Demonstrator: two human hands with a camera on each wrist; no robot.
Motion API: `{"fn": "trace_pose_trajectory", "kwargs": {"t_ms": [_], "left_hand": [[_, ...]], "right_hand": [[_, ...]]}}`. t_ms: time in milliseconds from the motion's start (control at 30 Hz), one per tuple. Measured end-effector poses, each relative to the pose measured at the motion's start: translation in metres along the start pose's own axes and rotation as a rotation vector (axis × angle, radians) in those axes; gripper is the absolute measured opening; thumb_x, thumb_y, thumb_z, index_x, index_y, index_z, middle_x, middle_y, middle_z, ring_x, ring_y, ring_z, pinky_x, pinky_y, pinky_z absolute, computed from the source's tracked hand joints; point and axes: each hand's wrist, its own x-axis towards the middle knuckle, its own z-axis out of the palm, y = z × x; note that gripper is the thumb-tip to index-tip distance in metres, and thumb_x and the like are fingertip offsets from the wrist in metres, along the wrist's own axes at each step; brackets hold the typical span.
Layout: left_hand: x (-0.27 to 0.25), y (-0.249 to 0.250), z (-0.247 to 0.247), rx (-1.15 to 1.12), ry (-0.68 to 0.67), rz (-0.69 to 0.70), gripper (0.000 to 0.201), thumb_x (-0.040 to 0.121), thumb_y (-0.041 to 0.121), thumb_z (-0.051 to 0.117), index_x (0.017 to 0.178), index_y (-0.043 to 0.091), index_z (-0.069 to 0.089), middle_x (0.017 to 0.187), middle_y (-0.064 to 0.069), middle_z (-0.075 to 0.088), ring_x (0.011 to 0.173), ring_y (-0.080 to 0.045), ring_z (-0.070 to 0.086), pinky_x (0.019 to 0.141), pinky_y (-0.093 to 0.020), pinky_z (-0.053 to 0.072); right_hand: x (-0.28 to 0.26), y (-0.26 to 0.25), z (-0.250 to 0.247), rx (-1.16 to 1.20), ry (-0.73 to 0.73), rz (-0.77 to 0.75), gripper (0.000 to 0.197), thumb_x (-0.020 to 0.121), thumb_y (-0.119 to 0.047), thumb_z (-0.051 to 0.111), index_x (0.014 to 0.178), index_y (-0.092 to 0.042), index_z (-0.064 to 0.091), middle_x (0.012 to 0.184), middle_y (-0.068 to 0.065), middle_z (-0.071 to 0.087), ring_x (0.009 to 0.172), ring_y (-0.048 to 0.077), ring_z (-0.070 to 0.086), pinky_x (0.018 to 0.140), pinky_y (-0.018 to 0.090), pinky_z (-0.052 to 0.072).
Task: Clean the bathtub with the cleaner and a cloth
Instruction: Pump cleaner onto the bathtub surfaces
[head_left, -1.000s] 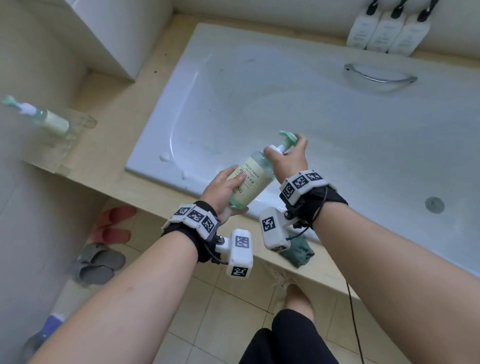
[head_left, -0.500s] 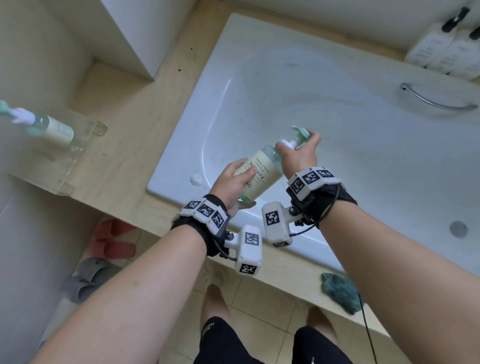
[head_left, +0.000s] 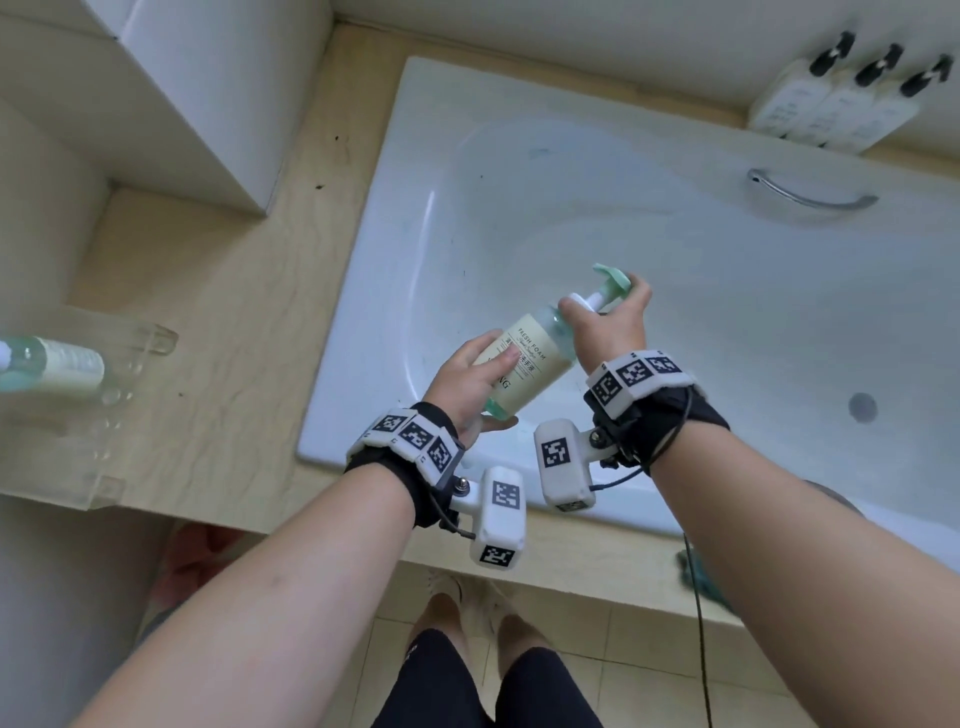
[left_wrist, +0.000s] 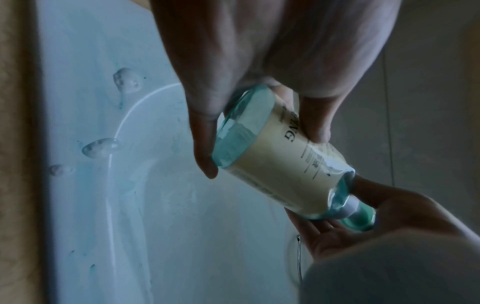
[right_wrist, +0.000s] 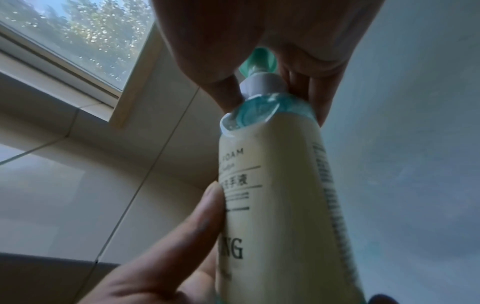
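Note:
A pale green cleaner bottle (head_left: 530, 358) with a cream label is held tilted over the left end of the white bathtub (head_left: 649, 260), its pump head pointing away into the tub. My left hand (head_left: 470, 382) grips the bottle's base (left_wrist: 272, 148). My right hand (head_left: 605, 314) is curled round the neck and green pump (right_wrist: 259, 59). A dark green cloth (head_left: 698, 574) lies on the beige ledge by the tub's near edge, partly hidden by my right forearm. Foam blobs (left_wrist: 100, 147) sit on the tub rim.
A beige stone ledge (head_left: 218, 322) runs round the tub. A clear shelf holding a second green bottle (head_left: 52, 364) juts in at the left. Three white pump bottles (head_left: 836, 109) stand at the back right. A chrome grab handle (head_left: 810, 195) and drain (head_left: 862, 406) are in the tub.
The head view has shifted left and closer. Both hands keep their hold on the bottle, now over the tub's left end. The cloth ends up further right in the picture.

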Motion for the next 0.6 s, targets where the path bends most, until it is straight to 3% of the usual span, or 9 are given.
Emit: {"fn": "trace_pose_trajectory", "kwargs": {"t_ms": [133,267,400,533,600], "left_hand": [[0.003,0.014,-0.006,0.003,0.023,0.031,0.046,0.092,0.024,0.062,0.136,0.026,0.049,0.106,-0.005,0.065,0.090,-0.025,0.060,0.072,-0.043,0.053],[-0.008,0.027,-0.021,-0.048,0.092,0.057,0.043,0.094,0.022,0.059,0.136,0.025,0.047,0.107,-0.006,0.064,0.093,-0.028,0.058,0.076,-0.046,0.051],[-0.027,0.036,-0.045,-0.101,0.192,0.105,0.044,0.095,0.021,0.058,0.137,0.025,0.045,0.108,-0.009,0.064,0.095,-0.030,0.058,0.079,-0.050,0.050],[-0.039,0.041,-0.059,-0.168,0.250,0.124,0.045,0.095,0.019,0.058,0.138,0.024,0.045,0.111,-0.012,0.064,0.096,-0.032,0.059,0.090,-0.063,0.043],[-0.044,0.044,-0.062,-0.167,0.238,0.125,0.046,0.095,0.021,0.058,0.139,0.024,0.045,0.112,-0.010,0.064,0.094,-0.031,0.060,0.084,-0.059,0.048]], "right_hand": [[0.008,-0.013,0.012,-0.015,-0.034,-0.032,0.055,0.081,-0.019,0.065,0.128,-0.025,0.035,0.087,-0.004,0.048,0.076,0.020,0.055,0.073,0.031,0.047],[0.006,-0.029,0.033,-0.023,-0.104,-0.077,0.055,0.082,-0.019,0.065,0.129,-0.022,0.037,0.082,-0.008,0.046,0.076,0.021,0.056,0.070,0.025,0.041],[-0.009,-0.045,0.061,-0.052,-0.220,-0.119,0.055,0.082,-0.020,0.065,0.128,-0.021,0.036,0.095,-0.001,0.050,0.083,0.024,0.058,0.076,0.028,0.045],[-0.020,-0.061,0.078,-0.094,-0.282,-0.150,0.048,0.084,-0.020,0.064,0.122,-0.014,0.036,0.101,0.003,0.054,0.082,0.022,0.056,0.070,0.026,0.040],[-0.024,-0.063,0.079,-0.122,-0.284,-0.174,0.048,0.083,-0.025,0.064,0.122,-0.017,0.037,0.102,0.002,0.056,0.082,0.022,0.057,0.070,0.026,0.041]]}}
